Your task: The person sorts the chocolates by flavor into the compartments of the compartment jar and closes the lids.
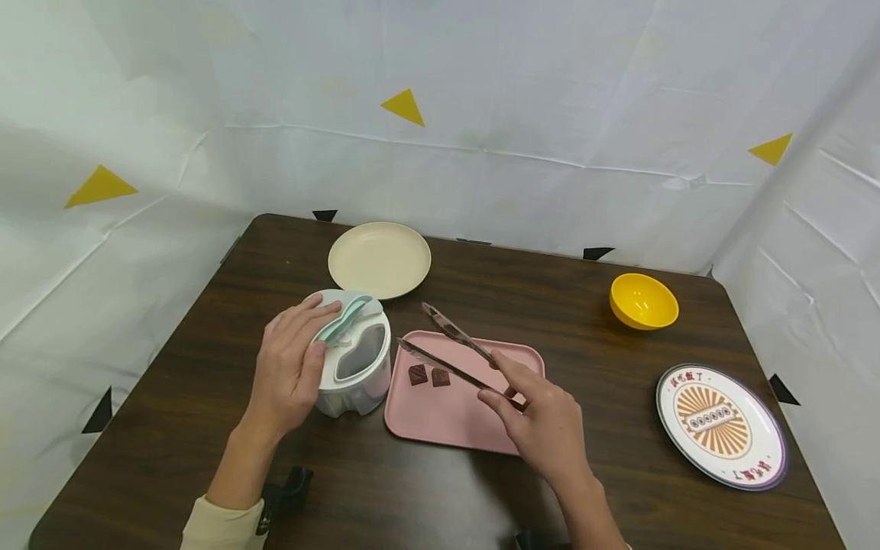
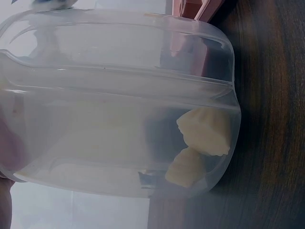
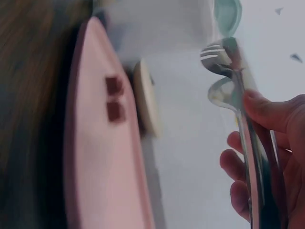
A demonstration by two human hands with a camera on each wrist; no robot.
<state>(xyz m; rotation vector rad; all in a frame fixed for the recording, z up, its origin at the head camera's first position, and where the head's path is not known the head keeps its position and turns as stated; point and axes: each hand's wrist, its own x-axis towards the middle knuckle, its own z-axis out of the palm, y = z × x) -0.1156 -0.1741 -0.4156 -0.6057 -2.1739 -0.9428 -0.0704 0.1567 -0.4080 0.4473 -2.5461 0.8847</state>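
My left hand (image 1: pixel 292 363) grips the top of a white, clear-sided lidded container (image 1: pixel 354 389), beside a raised pale green flap (image 1: pixel 344 321) on its lid. Inside, two pale ridged pieces (image 2: pixel 205 131) show through the wall in the left wrist view. With my right hand (image 1: pixel 543 416) I hold metal tongs (image 1: pixel 447 363), their arms spread apart and nothing between the tips. One tip is forked and the other spoon-shaped. Below them lies a pink tray (image 1: pixel 447 420) bearing two small brown chocolate-like squares (image 1: pixel 418 374).
A cream plate (image 1: pixel 380 260) lies behind the container. To the right stand a yellow bowl (image 1: pixel 642 302) and, nearer, a white plate with an orange print (image 1: pixel 722 428). White sheeting hangs around the dark wooden table (image 1: pixel 385 489).
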